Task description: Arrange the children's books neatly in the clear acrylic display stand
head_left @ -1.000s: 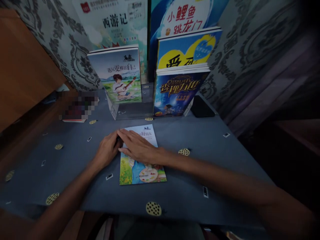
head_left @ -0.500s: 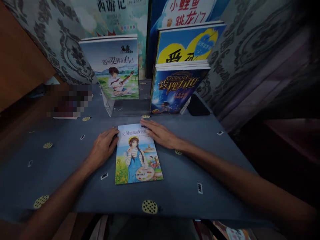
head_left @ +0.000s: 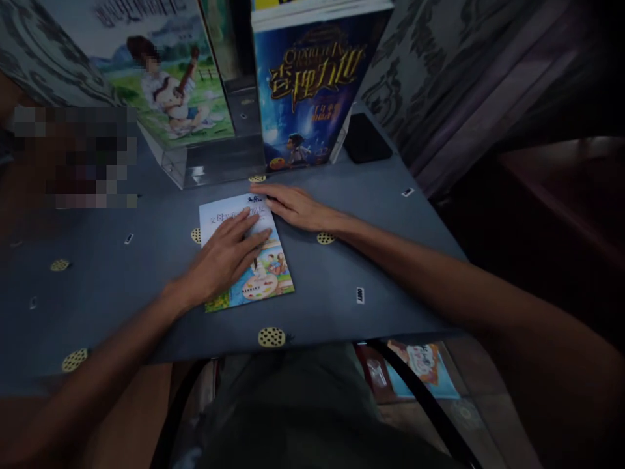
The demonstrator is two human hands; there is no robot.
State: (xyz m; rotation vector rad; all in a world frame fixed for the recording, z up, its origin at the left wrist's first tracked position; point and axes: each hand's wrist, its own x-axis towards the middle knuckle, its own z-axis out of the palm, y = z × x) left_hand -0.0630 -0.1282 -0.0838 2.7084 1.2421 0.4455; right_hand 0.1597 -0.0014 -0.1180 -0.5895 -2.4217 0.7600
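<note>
A thin paperback book (head_left: 261,285) with a painted cover lies flat and face up on the blue-grey tablecloth in front of me. Across the middle of its cover rests my left hand (head_left: 227,251), fingers spread, hiding most of the drawn figure. My right hand (head_left: 293,205) lies at the book's upper right corner, fingers stretched out and the tips at its edge. Neither hand grips anything.
Behind the book a clear acrylic stand (head_left: 215,163) holds upright books, among them a guitar-player book (head_left: 195,78) and a dark blue book (head_left: 307,98). A black phone-like slab (head_left: 367,138) lies to their right. Another book (head_left: 432,371) is below the table edge.
My left hand has moved from the book's left edge onto its cover. My right hand stays by the upper right corner. The view has tilted down and closer.
</note>
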